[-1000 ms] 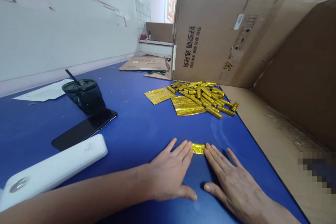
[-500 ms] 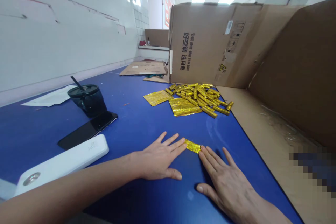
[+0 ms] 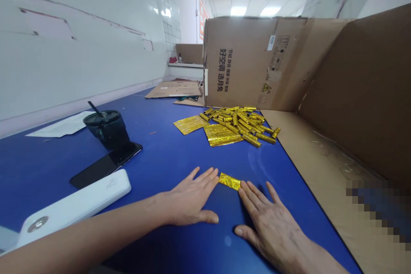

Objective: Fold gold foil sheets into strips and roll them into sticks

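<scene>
A small strip of gold foil paper (image 3: 230, 181) lies flat on the blue table between my hands. My left hand (image 3: 192, 197) rests palm down at its left end, fingers stretched out, the fingertips just beside the strip's edge. At the right end, my right hand (image 3: 268, 216) has its fingertips on the foil, with fingers straight and thumb apart. Beyond them sit two stacks of flat gold foil sheets (image 3: 221, 135) and a heap of rolled gold foil tubes (image 3: 245, 123).
To the left are a dark lidded cup (image 3: 107, 130) with a straw, a black phone (image 3: 105, 165), a white oblong device (image 3: 77, 205) and white paper (image 3: 59, 126). A large cardboard box (image 3: 244, 64) stands behind the heap; cardboard (image 3: 321, 154) borders the table's right edge.
My left fingertips have drawn slightly away from the strip's left end, showing more of it. The whole view has shifted a little; the piles look the same.
</scene>
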Demonstrator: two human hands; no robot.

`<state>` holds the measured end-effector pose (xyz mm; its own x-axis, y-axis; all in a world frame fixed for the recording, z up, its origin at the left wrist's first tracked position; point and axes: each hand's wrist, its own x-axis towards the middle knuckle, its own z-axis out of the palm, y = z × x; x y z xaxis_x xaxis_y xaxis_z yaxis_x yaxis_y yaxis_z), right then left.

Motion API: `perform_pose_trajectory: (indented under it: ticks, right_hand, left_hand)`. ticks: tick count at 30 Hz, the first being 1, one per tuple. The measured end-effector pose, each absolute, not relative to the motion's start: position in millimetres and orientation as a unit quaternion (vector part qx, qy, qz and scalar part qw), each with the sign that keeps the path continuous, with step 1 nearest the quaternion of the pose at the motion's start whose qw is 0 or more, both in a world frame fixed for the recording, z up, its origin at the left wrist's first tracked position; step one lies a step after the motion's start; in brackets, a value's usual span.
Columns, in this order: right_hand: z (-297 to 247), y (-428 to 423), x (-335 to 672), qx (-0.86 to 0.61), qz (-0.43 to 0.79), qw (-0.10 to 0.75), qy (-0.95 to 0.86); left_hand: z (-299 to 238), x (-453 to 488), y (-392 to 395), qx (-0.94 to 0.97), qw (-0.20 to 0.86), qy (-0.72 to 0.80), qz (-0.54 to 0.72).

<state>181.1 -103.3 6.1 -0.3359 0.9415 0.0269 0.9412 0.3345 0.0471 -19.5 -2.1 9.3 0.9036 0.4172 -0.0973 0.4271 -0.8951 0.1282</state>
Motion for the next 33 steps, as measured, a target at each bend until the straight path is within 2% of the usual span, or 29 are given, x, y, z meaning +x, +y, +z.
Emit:
perform_pose_trajectory:
  ticks: [6, 12, 24, 33]
  right_hand:
    - [9.5, -102.1, 175.3, 0.582, 0.017, 0.008, 0.813]
    - [1.7, -101.2, 180.0, 0.573, 0.034, -0.013, 0.819]
    - [0.4, -87.0, 202.2, 0.593, 0.058, -0.059, 0.801]
    - [3.6, -82.3, 203.0, 0.620, 0.039, -0.009, 0.784]
  left_hand:
    - [27.5, -2.9, -6.0, 0.959, 0.061, 0.277, -0.010]
    - [21.4, 28.8, -20.0, 0.980, 0.144, 0.139, -0.009]
    - [9.4, -9.2, -3.7, 0.977, 0.130, 0.171, -0.012]
    - [9.5, -20.6, -17.8, 0.979, 0.144, 0.145, 0.020]
